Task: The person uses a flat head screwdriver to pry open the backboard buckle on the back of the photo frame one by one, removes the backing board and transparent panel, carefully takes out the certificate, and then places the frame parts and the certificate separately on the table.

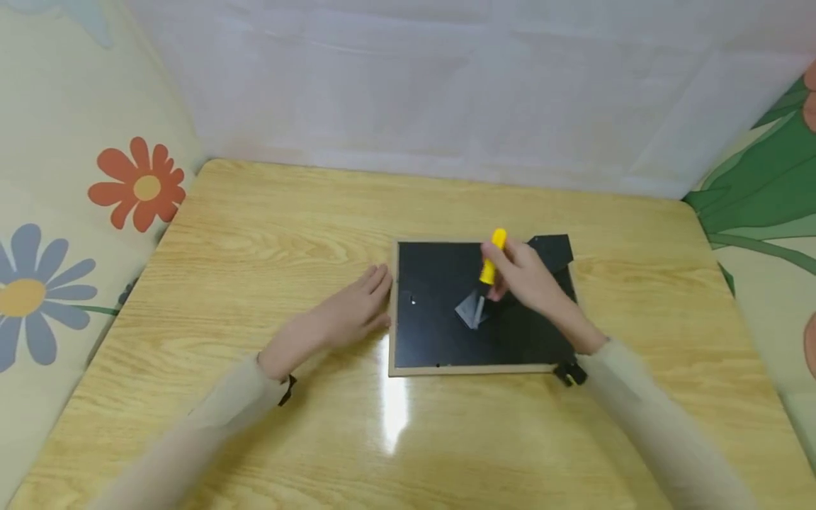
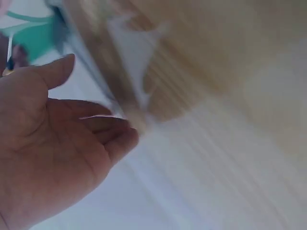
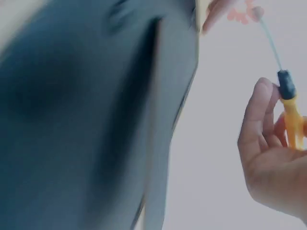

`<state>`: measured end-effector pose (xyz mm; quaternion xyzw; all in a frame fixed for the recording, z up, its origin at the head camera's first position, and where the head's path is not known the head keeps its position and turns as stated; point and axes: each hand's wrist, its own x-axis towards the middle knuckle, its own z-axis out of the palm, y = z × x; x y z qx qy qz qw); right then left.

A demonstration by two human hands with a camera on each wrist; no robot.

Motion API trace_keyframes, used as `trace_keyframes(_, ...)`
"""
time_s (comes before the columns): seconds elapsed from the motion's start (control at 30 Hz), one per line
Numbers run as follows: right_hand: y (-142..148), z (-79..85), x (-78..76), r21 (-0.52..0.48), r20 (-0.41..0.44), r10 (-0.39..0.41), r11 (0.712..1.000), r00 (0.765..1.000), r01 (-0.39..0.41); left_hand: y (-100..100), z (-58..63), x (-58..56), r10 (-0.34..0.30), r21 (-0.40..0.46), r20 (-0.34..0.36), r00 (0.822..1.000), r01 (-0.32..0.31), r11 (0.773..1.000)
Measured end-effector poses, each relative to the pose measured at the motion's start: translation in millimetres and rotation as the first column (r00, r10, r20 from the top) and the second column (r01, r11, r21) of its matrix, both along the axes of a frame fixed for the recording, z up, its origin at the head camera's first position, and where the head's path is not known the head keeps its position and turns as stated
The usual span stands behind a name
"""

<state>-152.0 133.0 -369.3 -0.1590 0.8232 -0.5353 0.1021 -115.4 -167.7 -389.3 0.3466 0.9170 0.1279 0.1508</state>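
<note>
A picture frame lies back side up on the table, its black backing board bordered by a light wooden rim. My right hand grips the yellow handle of a screwdriver above the board. The tool's metal shaft points down toward a pale, diamond-shaped patch on the backing. In the right wrist view the yellow handle with its black collar sits between thumb and fingers. At the frame's left side my left hand has its fingers extended, fingertips right at the rim.
A black flap sticks out past the frame's top right corner. The wood-grain table carries a bright reflection below the frame. A white cloth hangs behind it, with flower-patterned panels at the sides.
</note>
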Motion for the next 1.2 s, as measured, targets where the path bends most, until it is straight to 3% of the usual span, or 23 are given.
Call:
trace_keyframes(0.1,45.9,0.2,19.6,0.163,0.001,0.026,0.986,1.0,-0.025,7.5,3.8,30.4,-0.063,0.041,-0.07,0.996,0.065,0.997)
trace_keyframes(0.2,82.9,-0.6,38.1,0.339,0.017,0.054,0.939,0.998,-0.056,16.5,4.4,55.4,-0.146,0.082,-0.079,0.986,0.153,0.985)
trace_keyframes(0.3,106.3,-3.2,53.0,0.427,0.082,0.07,0.899,0.994,-0.099,21.6,2.0,68.9,-0.192,0.077,-0.084,0.978,0.198,0.977)
trace_keyframes(0.4,117.7,-8.7,61.6,0.434,0.123,0.088,0.891,0.988,-0.134,23.3,0.4,74.5,-0.194,0.043,-0.088,0.977,0.198,0.979)
trace_keyframes(0.63,122.7,-17.7,65.9,0.433,0.111,0.074,0.894,0.991,-0.116,26.3,0.8,81.1,-0.134,0.053,0.017,0.991,0.133,0.99)
trace_keyframes(0.83,123.7,-17.7,69.6,0.416,0.129,0.087,0.9,0.988,-0.134,26.4,4.7,81.0,-0.089,0.056,0.095,0.992,0.083,0.995)
trace_keyframes(1.0,123.3,-16.0,78.0,0.375,0.154,0.102,0.914,0.983,-0.154,18.3,5.8,68.8,-0.053,0.011,0.048,0.997,0.053,0.999)
trace_keyframes(1.2,111.8,-13.6,91.9,0.351,0.211,0.142,0.912,0.967,-0.211,7.9,3.5,43.6,-0.014,-0.017,0.006,1.0,0.014,1.0)
